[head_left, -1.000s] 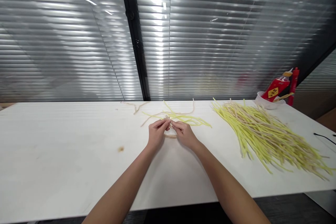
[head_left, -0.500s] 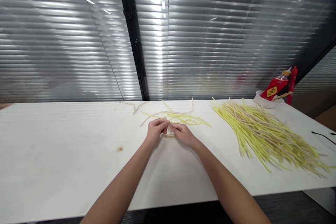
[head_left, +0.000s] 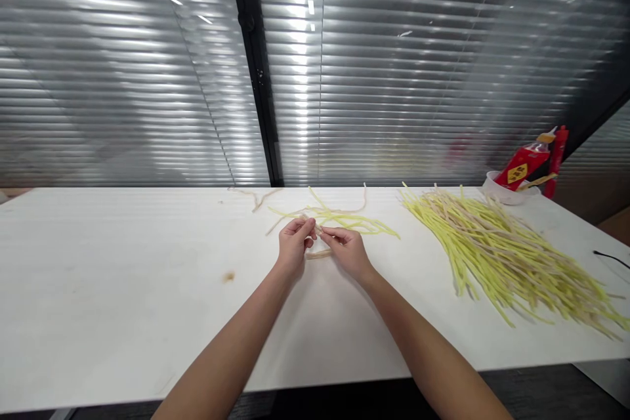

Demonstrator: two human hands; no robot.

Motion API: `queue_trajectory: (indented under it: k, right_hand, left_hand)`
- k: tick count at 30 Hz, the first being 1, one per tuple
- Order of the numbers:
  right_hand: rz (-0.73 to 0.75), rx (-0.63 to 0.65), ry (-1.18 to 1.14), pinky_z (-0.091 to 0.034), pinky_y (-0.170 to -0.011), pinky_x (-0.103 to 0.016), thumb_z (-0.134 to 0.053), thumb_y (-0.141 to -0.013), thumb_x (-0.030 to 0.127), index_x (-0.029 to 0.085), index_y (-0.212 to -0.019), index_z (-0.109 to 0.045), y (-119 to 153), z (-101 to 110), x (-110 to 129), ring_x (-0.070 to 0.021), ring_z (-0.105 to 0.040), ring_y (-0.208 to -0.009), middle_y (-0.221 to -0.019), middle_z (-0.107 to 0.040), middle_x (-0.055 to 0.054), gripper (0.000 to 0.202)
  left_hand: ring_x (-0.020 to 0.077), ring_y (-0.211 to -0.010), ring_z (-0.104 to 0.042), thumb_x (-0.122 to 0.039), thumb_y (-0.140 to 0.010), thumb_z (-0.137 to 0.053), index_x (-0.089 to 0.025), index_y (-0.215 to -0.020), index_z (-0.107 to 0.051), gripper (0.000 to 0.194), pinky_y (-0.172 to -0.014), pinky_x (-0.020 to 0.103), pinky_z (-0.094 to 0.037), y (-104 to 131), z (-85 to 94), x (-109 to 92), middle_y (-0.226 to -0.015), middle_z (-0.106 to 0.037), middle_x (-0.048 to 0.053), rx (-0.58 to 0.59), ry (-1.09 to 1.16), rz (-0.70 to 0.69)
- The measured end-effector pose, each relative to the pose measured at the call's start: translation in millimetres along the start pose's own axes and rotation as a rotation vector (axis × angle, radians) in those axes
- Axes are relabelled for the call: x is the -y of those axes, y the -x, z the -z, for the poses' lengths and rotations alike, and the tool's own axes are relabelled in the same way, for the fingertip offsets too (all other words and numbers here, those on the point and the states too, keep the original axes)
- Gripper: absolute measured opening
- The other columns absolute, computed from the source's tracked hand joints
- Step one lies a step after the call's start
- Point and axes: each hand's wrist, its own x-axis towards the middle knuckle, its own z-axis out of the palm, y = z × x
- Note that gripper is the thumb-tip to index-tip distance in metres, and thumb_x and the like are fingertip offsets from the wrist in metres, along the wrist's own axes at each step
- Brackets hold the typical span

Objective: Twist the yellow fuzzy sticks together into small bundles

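Observation:
My left hand (head_left: 294,246) and my right hand (head_left: 348,252) meet above the middle of the table, fingertips pinched close together. Between them they hold a bent beige pipe cleaner (head_left: 319,254), a loop of which hangs below the fingers. Its upper part is mostly covered by my fingertips. Just behind my hands lie several loose yellow pipe cleaners (head_left: 377,226), with a thin beige one among them. Farther left, a Y-shaped beige piece (head_left: 256,202) rests near the back edge.
A large pile of yellow and beige pipe cleaners (head_left: 492,249) spreads over the right of the white table (head_left: 138,302). Behind it a clear plastic bowl (head_left: 509,195) holds a red glue bottle (head_left: 524,164). A black cable (head_left: 613,257) lies at the right edge. Blinds behind glass stand at the back.
My left thumb and fingers have shifted a little on the beige pipe cleaner, and its lower loop now tilts slightly. The whole view has moved slightly; the other things lie as before.

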Motion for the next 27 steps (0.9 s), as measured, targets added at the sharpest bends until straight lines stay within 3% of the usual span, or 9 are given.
queue_trajectory:
  k: [12, 27]
  right_hand:
    - [0.306, 0.031, 0.34, -0.048, -0.074, -0.031, -0.05, -0.085, 0.02, 0.018, -0.091, -0.068, 3.7, -1.6, 7.8, -0.0185, -0.062, -0.081, -0.087, -0.069, -0.008, 0.02]
    - [0.319, 0.047, 0.394, -0.043, -0.072, -0.029, -0.043, -0.086, 0.019, 0.018, -0.082, -0.062, 0.4, 1.2, 3.8, -0.0175, -0.057, -0.077, -0.079, -0.062, -0.005, 0.019]
  left_hand:
    - [0.0046, -0.048, -0.041, -0.038, -0.06, -0.078, -0.015, -0.06, -0.054, 0.033, -0.044, 0.018, -0.026, 1.9, 0.1, 2.7, -0.053, -0.05, -0.004, -0.016, -0.014, 0.008]
    - [0.0048, -0.053, -0.044, -0.034, -0.062, -0.078, -0.014, -0.064, -0.057, 0.029, -0.043, 0.015, -0.028, 0.4, 0.5, 6.4, -0.056, -0.051, -0.003, 0.01, 0.005, 0.054]
